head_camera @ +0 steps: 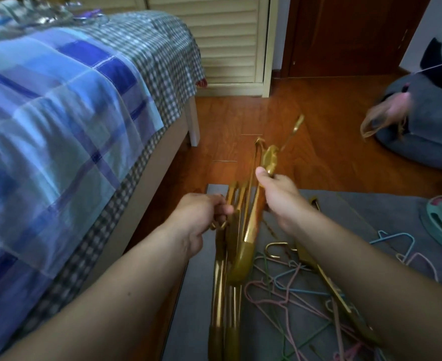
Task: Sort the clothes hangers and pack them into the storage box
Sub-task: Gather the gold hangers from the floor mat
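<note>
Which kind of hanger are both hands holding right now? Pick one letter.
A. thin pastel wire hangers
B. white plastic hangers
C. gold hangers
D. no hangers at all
C: the left hand grips a bunch of gold hangers and the right hand holds another gold hanger, while the thin pastel wire hangers lie untouched on the grey mat.
</note>
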Action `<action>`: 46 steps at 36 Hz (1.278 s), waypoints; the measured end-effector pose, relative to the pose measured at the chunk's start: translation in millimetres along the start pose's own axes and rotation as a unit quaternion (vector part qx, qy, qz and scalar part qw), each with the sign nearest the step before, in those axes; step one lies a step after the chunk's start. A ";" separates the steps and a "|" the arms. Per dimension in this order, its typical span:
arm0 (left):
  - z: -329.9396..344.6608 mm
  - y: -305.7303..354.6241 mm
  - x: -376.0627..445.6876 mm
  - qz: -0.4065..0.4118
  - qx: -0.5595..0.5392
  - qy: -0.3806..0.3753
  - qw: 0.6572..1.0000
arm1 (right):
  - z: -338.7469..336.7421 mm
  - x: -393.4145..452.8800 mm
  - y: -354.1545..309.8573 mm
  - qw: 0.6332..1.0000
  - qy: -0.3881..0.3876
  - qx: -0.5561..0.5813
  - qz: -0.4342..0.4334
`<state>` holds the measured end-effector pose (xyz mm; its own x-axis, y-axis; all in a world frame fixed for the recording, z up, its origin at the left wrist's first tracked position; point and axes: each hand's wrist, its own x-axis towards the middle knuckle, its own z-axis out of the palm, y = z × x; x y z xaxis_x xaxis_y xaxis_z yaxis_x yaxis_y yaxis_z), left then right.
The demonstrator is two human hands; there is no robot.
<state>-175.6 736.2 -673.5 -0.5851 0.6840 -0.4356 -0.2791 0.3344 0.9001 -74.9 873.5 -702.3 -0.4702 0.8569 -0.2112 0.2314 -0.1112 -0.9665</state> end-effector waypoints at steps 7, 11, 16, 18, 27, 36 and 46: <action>-11.1 14.8 5.7 0.029 -0.140 0.011 0.990 | -6.1 -19.8 30.3 0.979 0.043 -0.166 -0.107; -9.8 16.2 3.1 0.072 -0.112 0.035 0.990 | 10.2 -44.0 45.0 0.975 -0.018 -0.202 -0.089; -6.6 13.0 0.1 0.097 -0.065 0.037 0.992 | 35.6 -69.5 54.2 0.960 -0.073 -0.244 -0.117; -6.6 13.5 -0.2 0.091 -0.063 0.041 0.993 | 41.7 -74.9 54.8 0.954 -0.072 -0.259 -0.136; -1.2 6.1 -0.1 0.045 -0.161 -0.002 0.986 | 51.4 -67.8 63.5 0.934 -0.073 -0.319 -0.144; -1.8 -8.8 3.9 0.017 -0.105 0.003 0.994 | -0.3 -44.5 96.7 0.881 -0.118 -0.431 -0.156; -5.6 -6.7 2.3 -0.034 0.001 0.012 0.999 | -103.3 -20.3 188.7 0.754 -0.054 -0.653 0.044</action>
<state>-179.4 731.9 -680.6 -0.5832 0.6434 -0.4959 -0.3172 0.3816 0.8682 66.3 887.1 -865.3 -0.4544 0.8213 -0.3450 0.8741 0.4857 0.0048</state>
